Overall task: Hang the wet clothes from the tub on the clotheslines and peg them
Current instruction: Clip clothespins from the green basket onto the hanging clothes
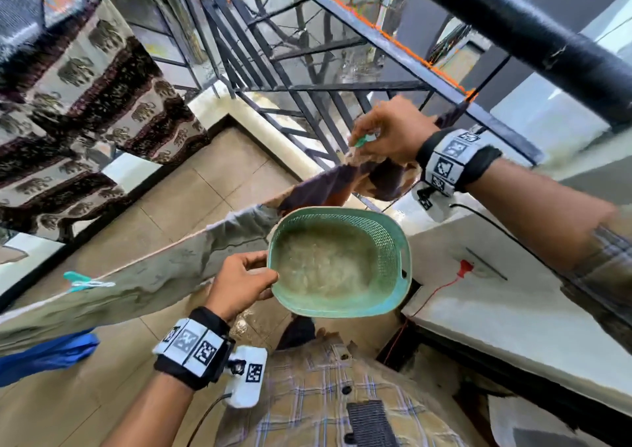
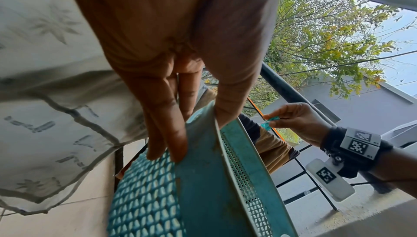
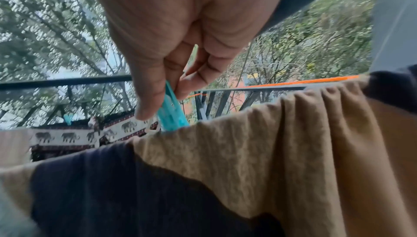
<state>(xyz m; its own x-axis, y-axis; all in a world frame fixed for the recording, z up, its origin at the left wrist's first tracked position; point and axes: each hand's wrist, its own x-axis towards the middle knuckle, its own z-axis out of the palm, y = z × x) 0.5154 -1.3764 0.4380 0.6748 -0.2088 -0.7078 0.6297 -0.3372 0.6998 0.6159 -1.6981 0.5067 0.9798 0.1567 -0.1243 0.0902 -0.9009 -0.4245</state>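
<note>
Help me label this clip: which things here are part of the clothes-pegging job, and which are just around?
Part of the job:
- teal plastic peg, pinched in the right hand
- brown and navy garment on the line
- empty green perforated plastic basket, held at its rim by the left hand

Just around:
- elephant-print cloth
- black metal railing
- red wire

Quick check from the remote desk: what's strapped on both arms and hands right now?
Each wrist carries a black band ringed with white square-code tags, plus a white camera pod bearing another tag and a thin black cable. The second band matches. Checked sleeve on the right forearm.

Blk railing (image 1: 393, 46), red wire (image 1: 441, 289)
</note>
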